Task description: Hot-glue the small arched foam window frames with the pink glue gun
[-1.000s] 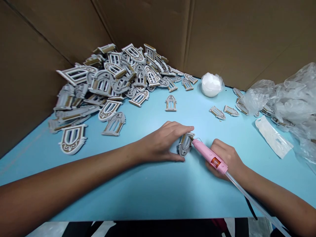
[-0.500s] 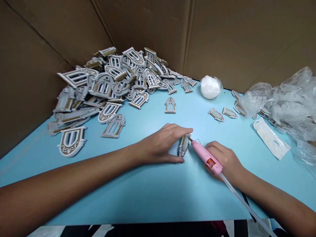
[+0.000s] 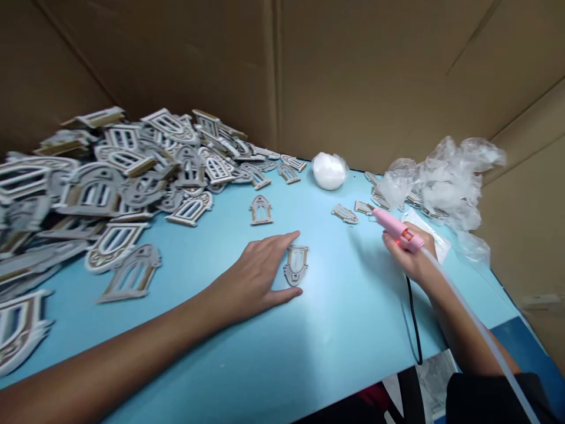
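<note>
My left hand (image 3: 258, 272) rests on the table with thumb and fingers spread apart. Between them, a small grey and gold arched window frame (image 3: 296, 266) lies flat, its curved end towards me. My right hand (image 3: 412, 250) is closed around a pink hot glue gun (image 3: 395, 227), raised over the right side of the table with its nozzle pointing away to the left. A clear glue stick trails from the back of the gun, and a black cord (image 3: 414, 321) hangs below my hand. Another small window frame (image 3: 261, 211) lies farther back.
A large heap of window frames (image 3: 99, 191) fills the left. At the back stands a clear cup of white material (image 3: 329, 171). Several small frames, crumpled plastic bags (image 3: 450, 179) and a white packet (image 3: 426, 231) lie at right. Cardboard walls (image 3: 353, 76) enclose the blue table (image 3: 247, 359).
My right hand has lifted the glue gun away from the frame, to the right. The frame, tilted up by my left hand before, now lies flat. The view has turned rightward.
</note>
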Motion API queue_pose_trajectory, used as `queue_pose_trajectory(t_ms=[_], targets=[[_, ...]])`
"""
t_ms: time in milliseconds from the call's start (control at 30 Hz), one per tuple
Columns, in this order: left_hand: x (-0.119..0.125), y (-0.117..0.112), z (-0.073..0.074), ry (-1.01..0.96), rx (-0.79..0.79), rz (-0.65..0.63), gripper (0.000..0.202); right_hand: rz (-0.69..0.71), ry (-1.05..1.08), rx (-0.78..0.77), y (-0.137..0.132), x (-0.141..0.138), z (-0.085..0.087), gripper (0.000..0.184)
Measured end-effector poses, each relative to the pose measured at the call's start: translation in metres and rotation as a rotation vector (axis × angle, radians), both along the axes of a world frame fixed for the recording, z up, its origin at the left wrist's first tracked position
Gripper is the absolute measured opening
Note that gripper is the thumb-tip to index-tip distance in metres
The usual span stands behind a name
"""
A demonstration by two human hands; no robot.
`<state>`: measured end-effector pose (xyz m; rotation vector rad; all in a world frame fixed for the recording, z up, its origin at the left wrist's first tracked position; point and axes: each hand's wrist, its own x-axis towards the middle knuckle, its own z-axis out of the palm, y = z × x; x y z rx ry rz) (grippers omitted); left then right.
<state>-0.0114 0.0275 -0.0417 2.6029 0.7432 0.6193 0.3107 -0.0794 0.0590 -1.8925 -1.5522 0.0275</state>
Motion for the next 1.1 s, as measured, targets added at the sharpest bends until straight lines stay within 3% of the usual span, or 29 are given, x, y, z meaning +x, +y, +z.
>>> queue_pose_trajectory(t_ms=[100, 200, 333, 467, 633, 700, 867, 933, 967, 1033, 1100], targets=[[0.003, 0.000, -0.008, -0.020, 0.035, 0.061, 0.091, -0.500, 0.200, -0.121, -0.018, 0.033, 0.012, 0.027], [0.006, 0.001, -0.010, -0.016, 0.024, 0.067, 0.086, -0.661, 0.224, -0.265, -0.035, 0.064, 0.012, 0.043], [0.012, 0.001, -0.006, -0.033, 0.016, 0.005, 0.075, -0.674, 0.260, -0.368, -0.050, 0.087, -0.006, 0.043], [0.018, -0.002, 0.008, -0.002, -0.019, -0.020, 0.070, -0.659, 0.259, -0.360, -0.058, 0.086, -0.019, 0.033], [0.017, -0.002, 0.021, 0.017, -0.080, 0.066, 0.078, -0.633, 0.187, -0.362, -0.062, 0.077, -0.017, 0.028], [0.015, -0.002, 0.023, 0.013, -0.095, 0.067, 0.073, -0.640, 0.150, -0.364, -0.065, 0.075, -0.015, 0.029], [0.014, -0.002, 0.025, 0.000, -0.088, 0.030, 0.062, -0.763, 0.043, -0.383, -0.097, 0.063, -0.018, 0.054], [0.016, -0.001, 0.025, 0.010, -0.112, 0.033, 0.063, -0.781, -0.079, -0.454, -0.118, 0.046, -0.021, 0.053], [0.018, 0.000, 0.025, 0.013, -0.135, 0.039, 0.062, -0.726, -0.122, -0.506, -0.126, 0.036, -0.023, 0.050], [0.022, 0.002, 0.024, 0.008, -0.192, 0.048, 0.060, -0.480, -0.137, -0.557, -0.133, 0.011, -0.025, 0.047], [0.025, 0.004, 0.024, -0.013, -0.238, 0.038, 0.059, -0.228, -0.158, -0.555, -0.120, -0.013, -0.025, 0.045]])
